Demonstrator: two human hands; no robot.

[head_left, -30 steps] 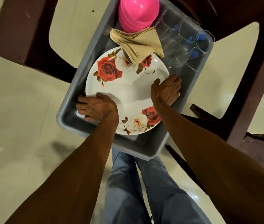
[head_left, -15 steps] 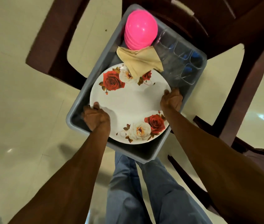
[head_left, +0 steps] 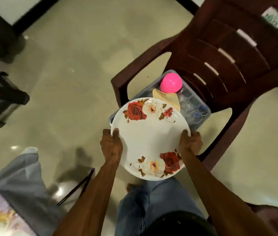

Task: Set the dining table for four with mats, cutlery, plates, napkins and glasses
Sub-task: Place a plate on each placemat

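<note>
I hold a white plate (head_left: 150,133) with red and cream roses, lifted above the grey tub (head_left: 204,114). My left hand (head_left: 111,145) grips its left rim and my right hand (head_left: 190,143) grips its right rim. Whether more plates are stacked under it I cannot tell. In the tub behind the plate lie folded tan napkins (head_left: 166,98), a stack of pink bowls (head_left: 171,82) and several clear glasses (head_left: 191,106). The plate hides most of the tub.
The tub rests on the seat of a dark brown plastic chair (head_left: 223,53). Another dark chair's legs (head_left: 0,92) stand at the left. A table corner with a floral cloth (head_left: 0,213) shows at the lower left. My jeans-clad legs (head_left: 153,201) are below the plate on the beige tile floor.
Both hands closed on the plate's rims and lifted it up out of the tub toward me. The view pulled back from the chair.
</note>
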